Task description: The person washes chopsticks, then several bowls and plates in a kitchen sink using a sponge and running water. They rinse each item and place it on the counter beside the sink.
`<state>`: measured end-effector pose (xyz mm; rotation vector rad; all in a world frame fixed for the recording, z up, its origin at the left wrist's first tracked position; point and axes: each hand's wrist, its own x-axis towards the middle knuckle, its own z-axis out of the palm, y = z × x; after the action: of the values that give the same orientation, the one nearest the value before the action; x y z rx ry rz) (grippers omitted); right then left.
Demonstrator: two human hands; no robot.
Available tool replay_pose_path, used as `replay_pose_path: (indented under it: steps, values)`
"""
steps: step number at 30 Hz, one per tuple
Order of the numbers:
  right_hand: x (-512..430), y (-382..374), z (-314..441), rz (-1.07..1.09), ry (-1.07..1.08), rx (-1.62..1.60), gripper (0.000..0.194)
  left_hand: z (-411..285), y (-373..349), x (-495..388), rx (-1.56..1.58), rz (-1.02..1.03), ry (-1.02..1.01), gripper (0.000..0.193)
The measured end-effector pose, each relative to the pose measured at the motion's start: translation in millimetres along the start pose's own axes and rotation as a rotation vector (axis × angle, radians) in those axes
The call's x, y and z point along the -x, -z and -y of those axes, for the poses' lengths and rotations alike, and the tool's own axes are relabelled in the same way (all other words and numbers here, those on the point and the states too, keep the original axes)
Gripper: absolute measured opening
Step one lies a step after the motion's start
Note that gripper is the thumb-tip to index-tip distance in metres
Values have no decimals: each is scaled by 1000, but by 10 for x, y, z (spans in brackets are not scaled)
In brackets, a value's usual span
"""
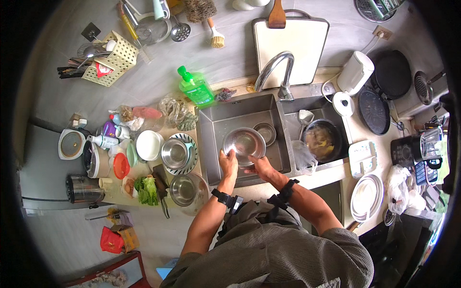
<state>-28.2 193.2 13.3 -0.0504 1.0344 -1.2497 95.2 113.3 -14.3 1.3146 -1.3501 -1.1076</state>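
Observation:
Over the left basin of the stainless-steel sink [216,118], both hands grip a shiny metal bowl [248,140]. My left hand [229,165] holds its near left rim, thumb on top. My right hand [262,167] grasps the near right rim, with fingers partly hidden beneath. A smaller metal bowl [265,133] lies on the basin floor, partly behind the held one. The curved chrome faucet [286,72] stands at the sink's back edge. In the right basin sit a dark pan [324,141] with liquid and food pieces, a metal turner [305,118] and a clear plastic bag [304,154].
Left of the sink are metal bowls [183,189], a cleaver [160,183], lettuce [147,190] and a white bowl [148,145]. Behind stand a green soap bottle [197,90] and a cutting board [288,46]. To the right are a white kettle [356,72], a divided tray [362,158] and plates [366,198].

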Motion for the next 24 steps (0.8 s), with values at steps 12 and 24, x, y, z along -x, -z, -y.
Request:
replay_pose_path:
  steps: [12,24]
  values:
    - [-971,1212,-247,-256,-229,78,32,-8,726,-367,-137,489,557,31]
    - [-994,1144,-276,-108,-318,182,32,-100,1947,-1008,-1234,-550,-371,45]
